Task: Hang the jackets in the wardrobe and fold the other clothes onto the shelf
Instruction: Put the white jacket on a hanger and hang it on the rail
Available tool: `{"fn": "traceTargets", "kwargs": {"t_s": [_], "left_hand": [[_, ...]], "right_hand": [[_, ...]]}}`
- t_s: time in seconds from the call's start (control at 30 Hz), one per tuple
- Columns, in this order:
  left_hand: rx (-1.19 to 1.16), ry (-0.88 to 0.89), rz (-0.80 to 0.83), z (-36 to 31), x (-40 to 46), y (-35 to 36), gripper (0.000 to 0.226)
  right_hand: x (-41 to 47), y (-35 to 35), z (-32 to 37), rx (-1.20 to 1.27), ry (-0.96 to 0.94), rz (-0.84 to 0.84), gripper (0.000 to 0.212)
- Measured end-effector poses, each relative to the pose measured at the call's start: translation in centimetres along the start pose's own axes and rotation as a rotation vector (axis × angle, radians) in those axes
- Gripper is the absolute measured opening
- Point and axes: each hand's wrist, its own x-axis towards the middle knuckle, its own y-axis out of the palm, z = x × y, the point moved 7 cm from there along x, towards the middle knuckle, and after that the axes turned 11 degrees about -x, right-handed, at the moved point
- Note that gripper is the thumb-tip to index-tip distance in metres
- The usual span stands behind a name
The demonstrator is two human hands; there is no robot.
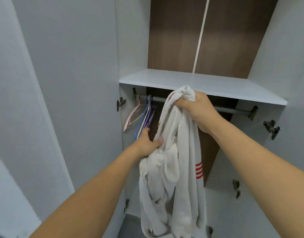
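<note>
A white garment [180, 169] with red stripes on one side hangs bunched in front of the open wardrobe. My right hand [197, 109] grips its top just below the white shelf [199, 83]. My left hand [147, 143] pinches a fold of the cloth lower down on its left side, fingertips close to the hangers. Several empty hangers [142, 115], pink, blue, purple and white, hang at the left end of the metal rail [233, 109]. The shelf has nothing on it.
The wardrobe's left door [70, 83] stands open beside my left arm. Metal hinges [272, 128] stick out from the right side panel, another hinge [120, 103] from the left one. Brown back panel [216, 31] behind shelf and rail.
</note>
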Motion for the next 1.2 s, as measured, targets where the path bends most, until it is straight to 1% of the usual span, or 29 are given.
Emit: {"fn": "traceTargets", "kwargs": {"t_s": [0.03, 0.07, 0.1, 0.13, 0.17, 0.2, 0.23, 0.3, 0.37, 0.4, 0.47, 0.53, 0.57, 0.63, 0.7, 0.73, 0.8, 0.83, 0.93, 1.0, 1.03, 1.07, 1.13, 1.2], "left_hand": [[0.064, 0.004, 0.039, -0.1, 1.2, 0.8, 0.067], [0.165, 0.022, 0.057, -0.2, 2.4, 1.4, 0.051], [0.257, 0.044, 0.042, -0.4, 3.3, 1.7, 0.04], [0.316, 0.059, 0.011, -0.9, 4.3, 1.7, 0.036], [0.337, 0.068, -0.036, -1.6, 5.3, 1.2, 0.036], [0.31, 0.067, -0.086, -2.5, 6.0, 0.4, 0.036], [0.216, 0.076, -0.131, -3.8, 6.8, -0.6, 0.034], [-0.129, 0.108, -0.177, -7.1, 8.3, -2.4, 0.029], [-0.412, 0.136, -0.194, -11.2, 9.0, -3.5, 0.029], [-0.49, 0.148, -0.179, -13.4, 9.0, -3.7, 0.031], [-0.53, 0.201, -0.118, -17.4, 8.4, -3.2, 0.029], [-0.497, 0.313, -0.046, -20.7, 7.4, -2.0, 0.024], [-0.457, 0.376, -0.011, -22.1, 6.9, -1.3, 0.024], [-0.411, 0.478, 0.046, -24.2, 6.1, 0.4, 0.026], [-0.443, 0.514, 0.077, -25.4, 5.7, 2.0, 0.026], [-0.468, 0.515, 0.079, -25.9, 6.0, 2.6, 0.024], [-0.523, 0.511, 0.056, -26.2, 7.2, 3.5, 0.022], [-0.535, 0.511, 0.043, -26.1, 8.0, 3.8, 0.022], [-0.483, 0.523, 0.008, -24.9, 10.9, 4.4, 0.024], [-0.396, 0.511, -0.038, -23.0, 13.1, 4.6, 0.027], [-0.322, 0.503, -0.055, -22.0, 14.1, 5.0, 0.028], [-0.232, 0.498, -0.063, -20.8, 14.9, 5.5, 0.028], [-0.064, 0.524, -0.043, -19.0, 16.4, 7.0, 0.027], [0.127, 0.621, 0.0, -18.4, 17.4, 8.4, 0.026]], "right_hand": [[0.2, -0.5, -0.7, 0.025, 0.061, -0.005, 0.005], [0.4, -1.3, -1.2, 0.038, 0.097, -0.029, 0.009], [0.5, -2.1, -1.6, 0.041, 0.121, -0.069, 0.014], [0.5, -3.3, -2.0, 0.035, 0.14, -0.128, 0.017], [0.4, -4.5, -2.2, 0.035, 0.144, -0.185, 0.016], [0.3, -5.7, -2.5, 0.037, 0.137, -0.231, 0.01], [0.1, -6.9, -2.8, 0.037, 0.134, -0.273, 0.006], [-0.2, -8.7, -3.9, -0.023, 0.174, -0.338, 0.006], [-0.2, -9.5, -5.1, -0.245, 0.235, -0.355, 0.009], [-0.1, -9.4, -5.6, -0.394, 0.251, -0.336, 0.011], [0.0, -8.6, -6.5, -0.624, 0.276, -0.284, 0.015], [-0.4, -8.1, -8.3, -0.712, 0.368, -0.272, 0.019], [-0.6, -7.9, -9.5, -0.712, 0.427, -0.28, 0.019], [-1.1, -7.7, -12.1, -0.576, 0.547, -0.352, 0.017], [-1.6, -6.9, -14.2, -0.393, 0.64, -0.418, 0.016], [-1.7, -6.3, -15.4, -0.361, 0.671, -0.408, 0.015], [-2.1, -4.9, -18.3, -0.372, 0.751, -0.346, 0.014], [-2.3, -4.4, -19.6, -0.33, 0.796, -0.355, 0.015], [-1.4, -3.8, -22.1, -0.001, 0.87, -0.415, 0.013], [0.2, -3.9, -22.7, 0.246, 0.958, -0.38, 0.022], [1.1, -3.9, -22.5, 0.364, 1.003, -0.332, 0.026], [2.0, -4.0, -22.1, 0.441, 0.998, -0.265, 0.025], [4.0, -4.0, -21.6, 0.497, 0.892, -0.129, 0.016], [5.3, -4.0, -22.2, 0.557, 0.824, -0.078, 0.025]]}}
